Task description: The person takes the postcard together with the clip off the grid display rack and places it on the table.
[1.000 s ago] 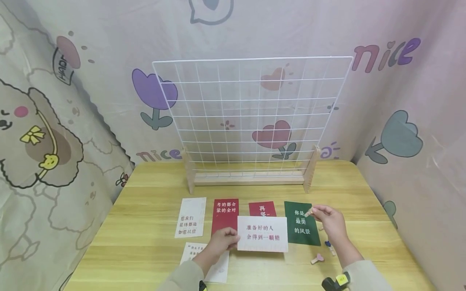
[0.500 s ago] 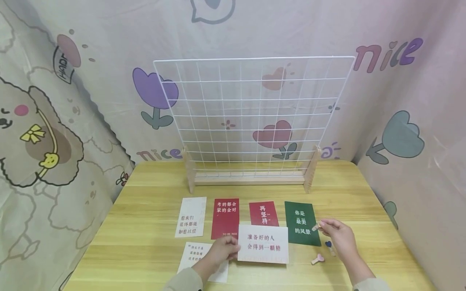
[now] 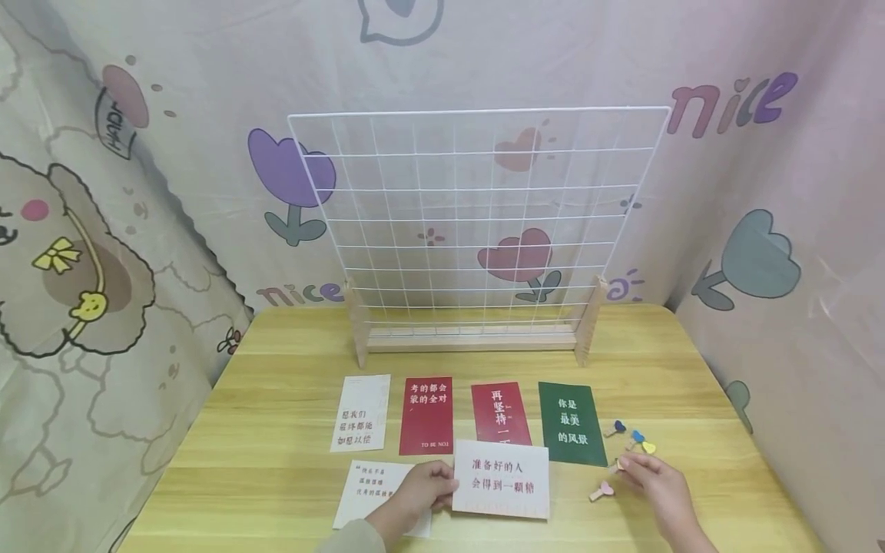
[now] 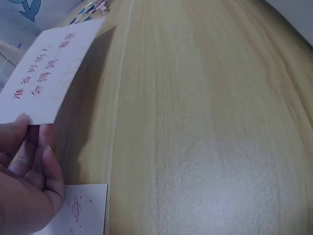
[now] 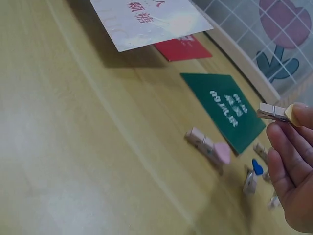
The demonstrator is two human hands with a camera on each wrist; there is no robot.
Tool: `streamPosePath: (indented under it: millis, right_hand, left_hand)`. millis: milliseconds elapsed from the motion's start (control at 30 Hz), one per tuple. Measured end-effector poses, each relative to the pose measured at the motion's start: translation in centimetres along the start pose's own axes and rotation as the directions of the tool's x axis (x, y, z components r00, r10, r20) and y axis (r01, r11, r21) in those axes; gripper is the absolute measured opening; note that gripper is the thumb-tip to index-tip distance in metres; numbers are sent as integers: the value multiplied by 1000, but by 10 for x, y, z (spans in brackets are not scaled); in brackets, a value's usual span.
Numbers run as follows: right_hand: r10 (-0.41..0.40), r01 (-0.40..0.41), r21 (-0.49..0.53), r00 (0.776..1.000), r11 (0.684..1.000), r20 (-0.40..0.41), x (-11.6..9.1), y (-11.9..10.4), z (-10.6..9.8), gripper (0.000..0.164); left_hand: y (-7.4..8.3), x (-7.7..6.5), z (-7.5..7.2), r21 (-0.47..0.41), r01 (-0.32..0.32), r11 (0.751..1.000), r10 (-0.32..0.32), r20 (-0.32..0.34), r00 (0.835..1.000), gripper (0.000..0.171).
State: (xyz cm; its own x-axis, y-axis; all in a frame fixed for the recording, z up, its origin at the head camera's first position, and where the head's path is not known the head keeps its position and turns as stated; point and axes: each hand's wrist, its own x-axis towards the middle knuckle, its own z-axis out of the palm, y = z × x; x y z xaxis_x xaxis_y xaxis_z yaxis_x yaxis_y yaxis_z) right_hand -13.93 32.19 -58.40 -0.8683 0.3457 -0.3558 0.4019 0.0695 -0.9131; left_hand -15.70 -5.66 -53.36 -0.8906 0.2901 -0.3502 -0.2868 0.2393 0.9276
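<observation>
My left hand (image 3: 423,491) pinches a white card (image 3: 501,482) with red writing by its left edge. In the left wrist view the card (image 4: 46,68) is tilted above the table, its shadow below. My right hand (image 3: 653,484) holds a small wooden clothespin (image 5: 274,112) with a yellowish ornament between thumb and fingers, raised in the right wrist view. Close to that hand lie a pink heart clothespin (image 3: 601,491), a dark blue one (image 3: 617,428), a lighter blue one (image 3: 637,437) and a yellow one (image 3: 648,447).
Behind the cards stands a white wire grid (image 3: 477,207) on a wooden base (image 3: 473,339). A white card (image 3: 362,415), two red cards (image 3: 426,422) (image 3: 499,415) and a green card (image 3: 572,422) lie in a row. Another white card (image 3: 356,499) is partly under my left arm.
My left hand has brought the white card nearer to me, uncovering more of the red cards. My right hand has moved back from the green card with its clothespin, down beside the loose clothespins.
</observation>
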Motion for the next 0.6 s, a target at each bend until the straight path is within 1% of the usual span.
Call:
streamPosePath:
  millis: [133,233,333,433,500,600]
  right_hand:
    - [28,-28,4,999,1000,26,-12,-11,-2,60]
    - [47,-46,-11,997,999,65,-27,-27,-3,62]
    - [83,-79,-41,992,996,90,-42,-42,-4,62]
    - [100,-93,-73,990,993,97,-52,-51,-4,54]
    - [115,-107,-81,989,991,94,-55,-53,-4,48]
    - [110,-100,-105,989,989,97,-56,-52,-5,42]
  left_hand:
    - [0,-3,2,14,19,1000,-18,-16,1000,9]
    - [0,-5,4,29,39,999,-38,-17,999,7]
    - [-1,-7,6,38,48,998,-47,-17,999,6]
    - [-2,-8,8,41,50,998,-49,-25,998,6]
    - [-3,-8,9,45,53,998,-52,-30,998,5]
    - [-3,-8,10,55,65,996,-64,-27,998,5]
